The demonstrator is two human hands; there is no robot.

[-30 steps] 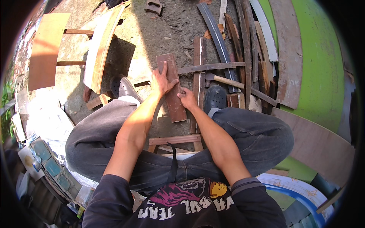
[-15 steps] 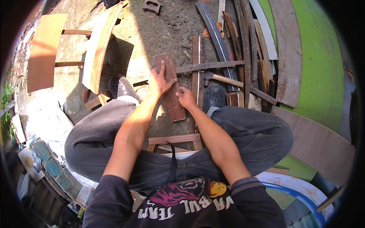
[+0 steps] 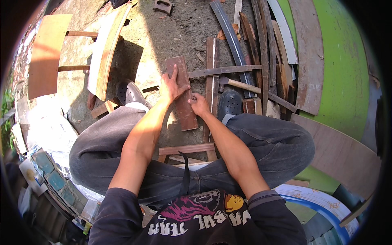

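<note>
A short reddish-brown wooden board (image 3: 185, 112) lies at a slant in front of me, across a longer thin wooden strip (image 3: 228, 70). My left hand (image 3: 170, 86) grips its left side, with the index finger stretched along the top face and the thumb reaching across. At the board's right edge my right hand (image 3: 199, 104) is closed, thumb and curled fingers against the edge. The undersides of the fingers are hidden. Right of the board stands a narrow brown wooden piece (image 3: 212, 57). A hammer (image 3: 241, 85) with a wooden handle lies beyond my right hand.
Long wooden strips (image 3: 265, 45) lie heaped at the right, beside a green panel (image 3: 341, 61). A wooden frame with pale boards (image 3: 108, 49) stands at the left. A low wooden piece (image 3: 187, 149) sits between my legs. A saw handle (image 3: 162, 6) lies at the far edge.
The near end of the board has shifted very slightly left. Both hands keep nearly the same place on it.
</note>
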